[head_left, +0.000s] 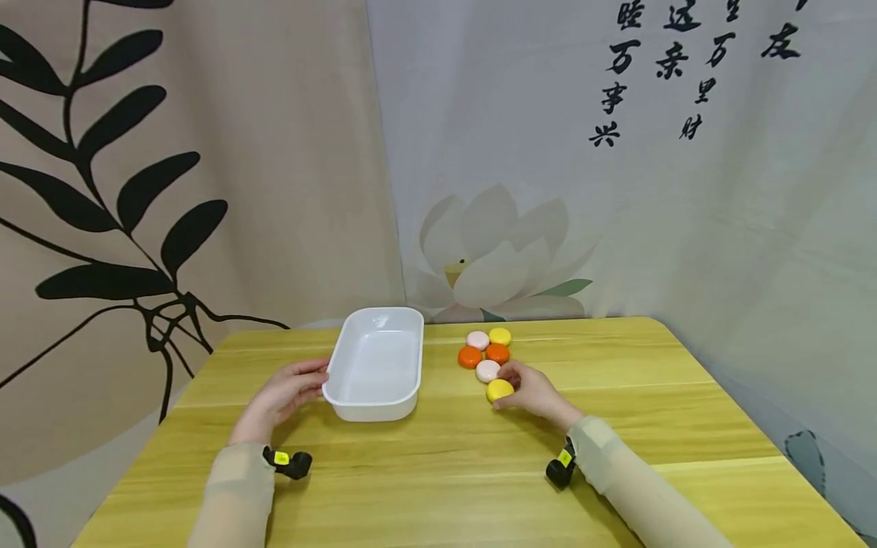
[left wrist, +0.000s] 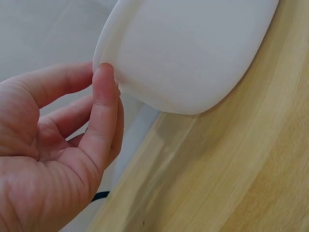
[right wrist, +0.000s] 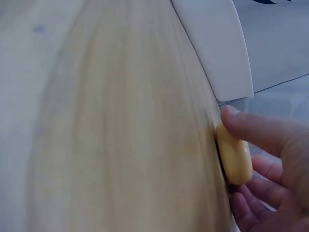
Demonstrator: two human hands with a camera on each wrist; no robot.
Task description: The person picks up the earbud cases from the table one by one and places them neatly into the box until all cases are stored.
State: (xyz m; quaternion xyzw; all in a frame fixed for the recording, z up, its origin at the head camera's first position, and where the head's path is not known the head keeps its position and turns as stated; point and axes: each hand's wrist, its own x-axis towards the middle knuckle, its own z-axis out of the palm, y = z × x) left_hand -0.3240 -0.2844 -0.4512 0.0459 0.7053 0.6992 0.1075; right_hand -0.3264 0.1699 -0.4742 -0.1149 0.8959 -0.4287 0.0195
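Observation:
A white rectangular dish (head_left: 373,407) stands on the table left of centre. My left hand (head_left: 291,392) is at its left side, thumb and fingers pinching the rim, as the left wrist view shows with the hand (left wrist: 63,130) at the dish wall (left wrist: 183,63). My right hand (head_left: 534,392) holds the nearest yellow round piece (head_left: 499,390) between thumb and fingers. In the right wrist view the yellow piece (right wrist: 234,157) lies at the fingers of the hand (right wrist: 270,169). Just behind it are a pale pink piece (head_left: 487,371), two orange pieces (head_left: 470,357), another pink (head_left: 477,340) and another yellow (head_left: 500,336).
The wooden table (head_left: 425,487) has its far edge against a hanging cloth (head_left: 308,152) printed with leaves, a flower and dark characters. In the right wrist view the dish (right wrist: 217,48) stands beyond the right hand.

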